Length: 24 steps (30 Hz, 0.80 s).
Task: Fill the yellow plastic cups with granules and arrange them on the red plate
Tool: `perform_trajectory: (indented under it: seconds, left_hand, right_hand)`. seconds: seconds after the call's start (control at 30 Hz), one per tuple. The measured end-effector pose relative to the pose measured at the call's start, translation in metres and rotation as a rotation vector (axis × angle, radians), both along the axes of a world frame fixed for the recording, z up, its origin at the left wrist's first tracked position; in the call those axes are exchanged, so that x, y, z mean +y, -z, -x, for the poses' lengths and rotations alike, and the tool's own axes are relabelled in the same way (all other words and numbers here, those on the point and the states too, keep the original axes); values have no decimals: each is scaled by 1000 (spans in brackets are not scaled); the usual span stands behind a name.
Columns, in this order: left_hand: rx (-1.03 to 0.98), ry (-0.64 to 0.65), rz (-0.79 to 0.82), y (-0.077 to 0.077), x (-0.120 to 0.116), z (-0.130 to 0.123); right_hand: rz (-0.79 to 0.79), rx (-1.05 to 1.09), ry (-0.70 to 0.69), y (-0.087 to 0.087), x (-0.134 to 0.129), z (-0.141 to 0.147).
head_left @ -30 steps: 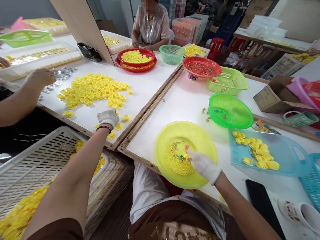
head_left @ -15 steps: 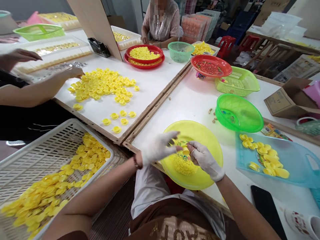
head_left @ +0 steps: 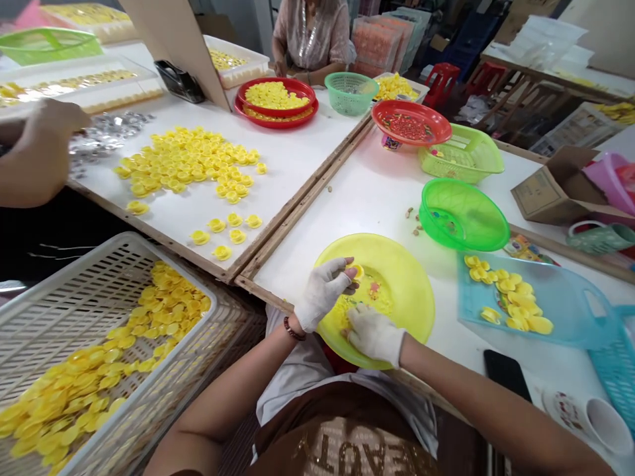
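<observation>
My left hand (head_left: 325, 291), in a white fingerless glove, pinches a small yellow plastic cup-shaped piece (head_left: 357, 272) between thumb and fingers above a wide yellow bowl (head_left: 411, 301). Inside that bowl, my right hand (head_left: 374, 332), gloved the same way, reaches down with bent fingers among tiny yellow bits (head_left: 342, 307). Its fingertips are partly hidden, so what they grip cannot be made out. A small pink piece (head_left: 374, 287) lies in the bowl beyond the right hand.
A white basket (head_left: 124, 244) of yellow pieces stands at left. Yellow hat-shaped pieces (head_left: 183, 158) cover part of the neighbouring table, near a co-worker's hand (head_left: 44, 149). At right are a green bowl (head_left: 466, 225), a blue tray (head_left: 565, 304), a phone (head_left: 506, 373) and a mug (head_left: 590, 416).
My left hand has closed on the yellow cup-shaped piece from a blurred, spread pose. My right hand has moved down and left into the yellow bits. The view has shifted slightly.
</observation>
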<state>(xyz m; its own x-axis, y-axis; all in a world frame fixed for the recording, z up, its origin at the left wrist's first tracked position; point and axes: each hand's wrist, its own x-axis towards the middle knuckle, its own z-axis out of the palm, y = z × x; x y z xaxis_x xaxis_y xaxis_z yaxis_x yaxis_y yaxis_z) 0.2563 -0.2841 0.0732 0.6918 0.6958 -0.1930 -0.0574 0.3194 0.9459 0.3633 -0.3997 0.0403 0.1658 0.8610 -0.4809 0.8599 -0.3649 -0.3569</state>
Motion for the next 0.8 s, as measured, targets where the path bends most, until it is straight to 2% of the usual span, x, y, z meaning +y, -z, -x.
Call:
perform_trajectory:
  seconds: [0.07,0.13,0.27,0.4,0.47,0.53,0.63,0.8]
  left_hand:
    - [-4,-26,40,3,-2,-3]
    - [1,-40,68,5,-2,-5]
    - [38,-42,55,7,-1,-9]
    - [102,41,8,10,-7,-15]
    - [119,120,-2,11,-13,-19]
    - [123,192,19,12,-20,-22]
    - [119,236,67,12,-27,-26]
    - [111,225,92,10,-30,-25]
  right_hand:
    - [-27,133,-3,2,-2,5]
    - [-49,239,46,1,-3,-4]
    - [-153,405,150,-18,-3,-37]
    - [-468,918,598,-50,0,-49]
    - [-685,1138,750,-61,5,-45]
    - [-878,1248,807,-65,13,-39]
    - [-1050,1312,844,-62,23,-32]
    - [-1096,1330,859,-60,26,-36]
